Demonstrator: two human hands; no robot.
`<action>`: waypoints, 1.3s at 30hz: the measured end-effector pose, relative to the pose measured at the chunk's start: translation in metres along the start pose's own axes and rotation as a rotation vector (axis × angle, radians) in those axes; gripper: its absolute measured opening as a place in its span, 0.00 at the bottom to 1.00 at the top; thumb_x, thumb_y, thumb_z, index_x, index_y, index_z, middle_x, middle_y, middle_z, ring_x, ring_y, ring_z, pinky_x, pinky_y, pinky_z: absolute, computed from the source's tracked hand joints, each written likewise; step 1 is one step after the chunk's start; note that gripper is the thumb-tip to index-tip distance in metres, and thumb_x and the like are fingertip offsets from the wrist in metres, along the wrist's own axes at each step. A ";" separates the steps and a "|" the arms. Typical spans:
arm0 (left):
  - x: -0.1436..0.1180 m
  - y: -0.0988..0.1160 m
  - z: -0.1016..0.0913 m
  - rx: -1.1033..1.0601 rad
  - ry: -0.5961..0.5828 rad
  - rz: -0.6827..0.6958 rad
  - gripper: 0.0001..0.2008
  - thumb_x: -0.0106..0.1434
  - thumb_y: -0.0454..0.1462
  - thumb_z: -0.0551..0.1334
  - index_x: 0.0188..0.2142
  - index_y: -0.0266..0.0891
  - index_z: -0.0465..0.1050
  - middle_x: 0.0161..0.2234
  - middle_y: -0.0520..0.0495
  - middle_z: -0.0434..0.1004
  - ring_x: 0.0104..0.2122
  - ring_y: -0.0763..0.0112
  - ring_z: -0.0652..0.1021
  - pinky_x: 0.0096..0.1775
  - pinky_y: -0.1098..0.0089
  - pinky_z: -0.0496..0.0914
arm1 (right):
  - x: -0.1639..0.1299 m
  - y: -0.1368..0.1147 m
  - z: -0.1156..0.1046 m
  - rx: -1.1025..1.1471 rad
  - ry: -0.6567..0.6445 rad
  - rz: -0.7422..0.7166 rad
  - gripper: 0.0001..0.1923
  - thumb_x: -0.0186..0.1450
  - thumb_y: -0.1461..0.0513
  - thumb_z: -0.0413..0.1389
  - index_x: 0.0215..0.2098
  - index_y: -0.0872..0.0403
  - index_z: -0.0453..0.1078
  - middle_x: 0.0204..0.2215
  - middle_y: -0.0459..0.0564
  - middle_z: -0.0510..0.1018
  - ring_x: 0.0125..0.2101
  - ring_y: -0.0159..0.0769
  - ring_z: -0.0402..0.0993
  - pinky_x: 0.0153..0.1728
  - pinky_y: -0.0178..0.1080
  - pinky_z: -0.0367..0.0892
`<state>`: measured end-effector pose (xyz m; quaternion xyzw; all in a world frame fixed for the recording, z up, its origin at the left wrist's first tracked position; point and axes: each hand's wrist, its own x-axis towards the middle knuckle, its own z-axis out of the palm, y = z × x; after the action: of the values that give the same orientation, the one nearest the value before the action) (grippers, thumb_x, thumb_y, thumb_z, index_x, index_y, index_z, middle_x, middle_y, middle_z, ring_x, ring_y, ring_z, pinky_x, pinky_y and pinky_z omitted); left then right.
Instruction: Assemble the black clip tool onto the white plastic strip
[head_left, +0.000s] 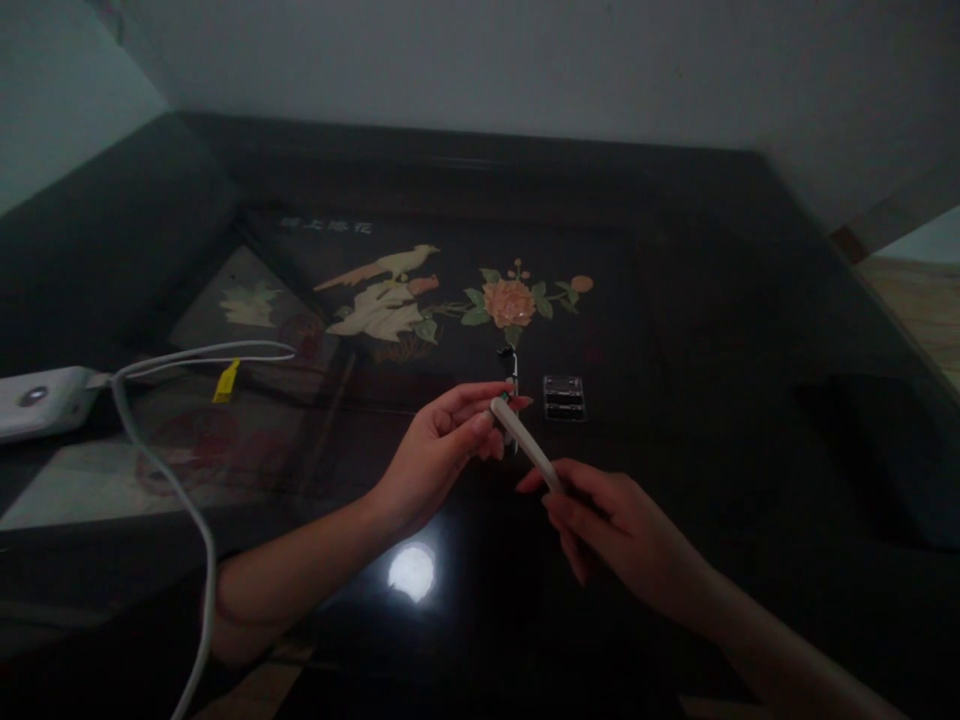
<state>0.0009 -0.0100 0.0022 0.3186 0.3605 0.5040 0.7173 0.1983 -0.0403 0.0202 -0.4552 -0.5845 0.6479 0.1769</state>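
Note:
A slim white stick-shaped object [527,446] lies slanted between both my hands above a dark glossy table [712,330]. My left hand [442,445] pinches its upper end with thumb and fingertips. My right hand [607,525] grips its lower end. What the object is cannot be told in the dim light. Just beyond my left fingertips a small dark item with a metal part [511,365] rests on the table. A small clear pack of batteries [564,397] lies to its right.
The tabletop bears an inlaid bird [382,290] and flower [510,300] picture. A white device [41,400] sits at the left edge, its white cable [161,470] with a yellow tag [225,381] running toward me. A lamp reflection [412,572] glares near my left forearm.

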 end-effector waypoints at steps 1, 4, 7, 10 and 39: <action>0.000 0.000 0.000 -0.001 0.004 -0.002 0.18 0.54 0.43 0.73 0.43 0.39 0.80 0.40 0.42 0.83 0.25 0.79 0.72 0.29 0.76 0.66 | -0.001 0.000 0.001 -0.001 -0.012 -0.003 0.17 0.70 0.53 0.49 0.47 0.56 0.69 0.14 0.38 0.66 0.14 0.27 0.63 0.19 0.30 0.58; 0.001 -0.001 -0.001 -0.013 0.008 -0.007 0.17 0.55 0.43 0.73 0.43 0.39 0.81 0.40 0.42 0.83 0.25 0.78 0.72 0.28 0.76 0.66 | -0.001 0.000 0.001 -0.004 -0.023 0.002 0.16 0.70 0.53 0.49 0.47 0.56 0.69 0.14 0.38 0.66 0.14 0.27 0.63 0.18 0.31 0.57; 0.001 -0.001 0.000 -0.011 0.003 -0.001 0.18 0.53 0.44 0.74 0.42 0.39 0.81 0.38 0.44 0.82 0.24 0.80 0.72 0.28 0.77 0.65 | 0.001 -0.001 0.001 -0.021 0.047 0.018 0.17 0.70 0.53 0.48 0.46 0.56 0.70 0.14 0.38 0.65 0.14 0.27 0.63 0.17 0.31 0.57; 0.001 0.001 0.001 -0.005 0.006 0.005 0.20 0.50 0.45 0.75 0.40 0.38 0.81 0.31 0.49 0.80 0.22 0.81 0.72 0.27 0.78 0.64 | 0.004 -0.001 -0.001 -0.048 0.123 0.014 0.17 0.70 0.53 0.47 0.44 0.57 0.70 0.15 0.39 0.65 0.14 0.28 0.64 0.18 0.31 0.58; 0.000 0.000 0.001 -0.038 -0.002 -0.011 0.17 0.54 0.43 0.73 0.42 0.40 0.81 0.41 0.43 0.83 0.25 0.79 0.73 0.29 0.78 0.66 | -0.003 0.001 0.000 0.006 -0.022 -0.002 0.18 0.70 0.52 0.48 0.49 0.56 0.69 0.15 0.38 0.66 0.14 0.26 0.64 0.18 0.30 0.58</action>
<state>0.0019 -0.0103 0.0029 0.3033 0.3522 0.5064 0.7263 0.2003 -0.0424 0.0207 -0.4472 -0.5849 0.6544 0.1724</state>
